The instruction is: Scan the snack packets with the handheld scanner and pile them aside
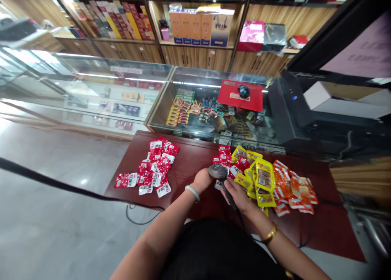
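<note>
Shop interior with glass display cases behind a dark red table (195, 158). At 9 o'clock, red packets (152, 168) lie scattered. Centre: left hand (202, 180), fingers curled over something hidden beneath; right hand (237, 196), fingers wrapped around a handheld scanner (220, 176). At 3 o'clock, touching piles of yellow packets (259, 178) and orange packets (291, 190).

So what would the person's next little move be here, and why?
Probably tilting the scanner down onto the packet under it. The right hand grips its handle, the left hand rests by its head, and the mixed pile of packets beside them looks far bigger than the red pile set apart.
</note>
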Action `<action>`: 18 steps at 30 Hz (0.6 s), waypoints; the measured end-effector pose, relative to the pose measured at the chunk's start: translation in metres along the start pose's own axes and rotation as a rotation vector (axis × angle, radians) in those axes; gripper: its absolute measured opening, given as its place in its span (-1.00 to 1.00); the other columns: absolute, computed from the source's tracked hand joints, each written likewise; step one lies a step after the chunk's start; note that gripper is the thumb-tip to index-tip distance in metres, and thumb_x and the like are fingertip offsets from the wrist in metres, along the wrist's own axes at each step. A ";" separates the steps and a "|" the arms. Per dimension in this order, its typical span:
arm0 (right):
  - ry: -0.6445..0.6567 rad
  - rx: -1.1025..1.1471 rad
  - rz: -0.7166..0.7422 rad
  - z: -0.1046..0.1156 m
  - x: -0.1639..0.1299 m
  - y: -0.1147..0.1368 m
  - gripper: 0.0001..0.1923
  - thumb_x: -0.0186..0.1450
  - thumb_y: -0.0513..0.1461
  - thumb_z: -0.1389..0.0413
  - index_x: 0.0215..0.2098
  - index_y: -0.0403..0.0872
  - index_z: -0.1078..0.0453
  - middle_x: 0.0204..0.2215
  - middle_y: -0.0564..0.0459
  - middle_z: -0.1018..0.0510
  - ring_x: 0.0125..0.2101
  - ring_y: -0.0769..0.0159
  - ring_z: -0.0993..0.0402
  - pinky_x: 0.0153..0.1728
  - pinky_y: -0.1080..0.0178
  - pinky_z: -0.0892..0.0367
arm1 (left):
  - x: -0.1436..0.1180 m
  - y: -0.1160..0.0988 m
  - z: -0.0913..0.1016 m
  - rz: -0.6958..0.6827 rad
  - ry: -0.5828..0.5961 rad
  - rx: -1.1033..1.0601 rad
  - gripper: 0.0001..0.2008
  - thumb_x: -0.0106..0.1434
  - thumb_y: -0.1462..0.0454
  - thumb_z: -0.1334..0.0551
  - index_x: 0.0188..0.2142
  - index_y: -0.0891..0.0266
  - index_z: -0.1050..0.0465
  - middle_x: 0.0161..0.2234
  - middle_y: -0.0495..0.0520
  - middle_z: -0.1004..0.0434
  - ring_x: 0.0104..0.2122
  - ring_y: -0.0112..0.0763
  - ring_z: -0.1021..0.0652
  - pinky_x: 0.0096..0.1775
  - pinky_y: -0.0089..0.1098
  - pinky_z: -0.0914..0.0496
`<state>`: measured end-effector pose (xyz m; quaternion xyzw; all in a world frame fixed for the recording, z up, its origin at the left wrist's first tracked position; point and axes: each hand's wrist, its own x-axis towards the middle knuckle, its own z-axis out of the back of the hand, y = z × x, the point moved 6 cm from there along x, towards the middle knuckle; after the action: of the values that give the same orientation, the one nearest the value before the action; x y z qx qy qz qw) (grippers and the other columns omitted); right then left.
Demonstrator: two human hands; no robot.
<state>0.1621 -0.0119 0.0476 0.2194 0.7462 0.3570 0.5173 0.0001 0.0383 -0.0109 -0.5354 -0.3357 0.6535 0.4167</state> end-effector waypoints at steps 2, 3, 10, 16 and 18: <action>0.012 -0.030 -0.022 -0.005 0.002 -0.002 -0.43 0.16 0.31 -0.13 -0.32 0.01 -0.26 -0.65 0.24 -0.33 -0.72 0.47 -0.17 -0.70 0.37 -0.11 | -0.017 0.005 0.019 -0.006 0.015 0.034 -0.97 0.03 0.32 -0.36 -0.46 0.19 -0.58 -0.39 0.14 -0.60 -0.29 -0.19 -0.55 -0.04 -0.24 -0.38; 0.016 -0.048 -0.027 -0.008 0.003 -0.003 -0.43 0.16 0.30 -0.13 -0.32 0.01 -0.26 -0.64 0.24 -0.34 -0.72 0.46 -0.18 -0.70 0.37 -0.11 | -0.028 0.009 0.032 -0.013 -0.006 0.054 -0.96 0.07 0.31 -0.35 -0.42 0.18 -0.58 -0.37 0.13 -0.60 -0.28 -0.19 -0.54 -0.03 -0.24 -0.37; 0.178 -0.089 -0.037 -0.043 0.014 -0.015 -0.47 0.21 0.26 -0.12 -0.29 0.00 -0.24 -0.66 0.28 -0.30 -0.74 0.51 -0.12 -0.73 0.42 -0.06 | -0.126 0.058 0.146 0.236 -0.785 0.465 -0.63 0.17 0.10 -0.35 -0.09 0.21 -0.41 -0.10 0.25 -0.45 0.05 0.01 -0.41 0.11 -0.08 -0.25; 0.256 -0.138 -0.061 -0.065 0.017 -0.016 -0.47 0.22 0.24 -0.13 -0.20 -0.01 -0.27 -0.64 0.29 -0.32 -0.74 0.51 -0.15 -0.72 0.42 -0.06 | -0.147 0.090 0.174 0.573 -0.879 0.643 -0.31 0.15 -0.05 -0.32 0.12 0.34 -0.25 0.12 0.41 -0.32 0.16 0.14 -0.31 0.12 -0.06 -0.21; 0.261 -0.154 -0.065 -0.068 0.016 -0.015 -0.45 0.21 0.24 -0.14 -0.20 -0.02 -0.27 -0.63 0.28 -0.32 -0.73 0.51 -0.15 -0.72 0.42 -0.07 | -0.145 0.091 0.175 0.586 -0.849 0.661 -0.33 0.12 -0.05 -0.34 0.08 0.32 -0.30 0.13 0.41 -0.32 0.15 0.16 -0.32 0.11 -0.06 -0.22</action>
<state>0.0935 -0.0314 0.0407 0.1066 0.7841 0.4217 0.4427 -0.1771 -0.1306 0.0050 -0.1409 -0.0906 0.9667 0.1934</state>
